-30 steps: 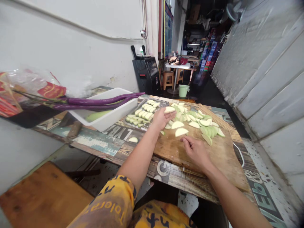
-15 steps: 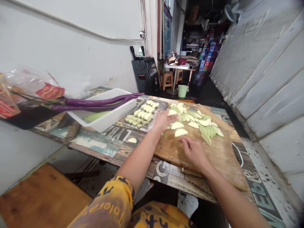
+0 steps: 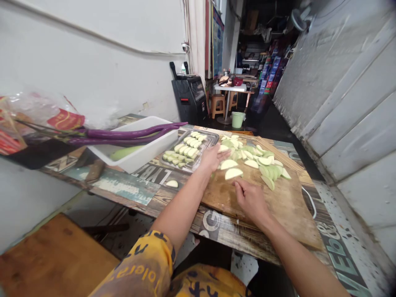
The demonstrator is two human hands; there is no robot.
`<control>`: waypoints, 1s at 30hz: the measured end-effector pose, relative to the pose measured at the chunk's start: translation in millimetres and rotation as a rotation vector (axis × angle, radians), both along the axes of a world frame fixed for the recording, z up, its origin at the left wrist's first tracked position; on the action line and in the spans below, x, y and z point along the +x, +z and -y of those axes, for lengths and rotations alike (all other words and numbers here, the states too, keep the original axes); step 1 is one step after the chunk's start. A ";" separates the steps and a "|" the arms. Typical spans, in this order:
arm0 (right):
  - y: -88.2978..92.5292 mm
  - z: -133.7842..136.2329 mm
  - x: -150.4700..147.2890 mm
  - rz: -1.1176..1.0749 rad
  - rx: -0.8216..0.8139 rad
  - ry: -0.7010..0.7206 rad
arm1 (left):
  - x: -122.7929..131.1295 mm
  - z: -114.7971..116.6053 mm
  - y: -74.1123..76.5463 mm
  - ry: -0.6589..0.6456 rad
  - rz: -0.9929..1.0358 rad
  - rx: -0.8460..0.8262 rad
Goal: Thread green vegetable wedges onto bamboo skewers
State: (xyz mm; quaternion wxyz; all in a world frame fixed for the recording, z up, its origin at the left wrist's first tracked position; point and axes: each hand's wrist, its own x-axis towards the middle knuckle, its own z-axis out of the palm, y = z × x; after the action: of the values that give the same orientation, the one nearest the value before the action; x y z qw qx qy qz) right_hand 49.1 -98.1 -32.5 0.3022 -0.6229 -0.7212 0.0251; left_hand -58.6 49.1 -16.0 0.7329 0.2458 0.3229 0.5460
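Pale green half-moon slices (image 3: pixel 269 171) lie spread over the back of a wooden cutting board (image 3: pixel 272 214). My left hand (image 3: pixel 213 157) is at the board's left edge, its fingers round one slice (image 3: pixel 222 148). Near the middle of the board my right hand (image 3: pixel 250 196) is closed, fingertips pinched, just below a loose slice (image 3: pixel 233 173); whatever they hold, if anything, is too small to name. A clear tray (image 3: pixel 213 138) with rows of slices stands left of the board. One more slice (image 3: pixel 172 183) lies alone on the table.
Left of the tray stands a white bin (image 3: pixel 133 163) with a green vegetable inside and purple eggplants (image 3: pixel 123 133) across it. Thin wooden skewers (image 3: pixel 284 154) lie behind the board. Plastic bags (image 3: pixel 40 111) are at the far left. A wooden stool (image 3: pixel 55 255) is below.
My right hand has shifted slightly left, and the two slices by it have moved a little left too. My left hand stays nearly in place with its slice.
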 end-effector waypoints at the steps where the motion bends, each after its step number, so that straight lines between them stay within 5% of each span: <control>1: -0.4 0.0 -0.2 0.012 0.005 0.003 | -0.3 -0.6 -0.5 0.003 0.004 -0.010; 30: -6.1 -2.2 -1.0 0.023 -0.013 -0.025 | 10.5 6.5 -4.7 0.052 0.030 -0.069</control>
State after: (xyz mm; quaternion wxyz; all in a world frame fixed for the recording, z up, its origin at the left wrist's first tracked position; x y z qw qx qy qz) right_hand 48.1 -95.9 -38.5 0.2900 -0.6342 -0.7165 0.0187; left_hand -48.1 42.6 -20.8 0.7314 0.2038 0.3366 0.5570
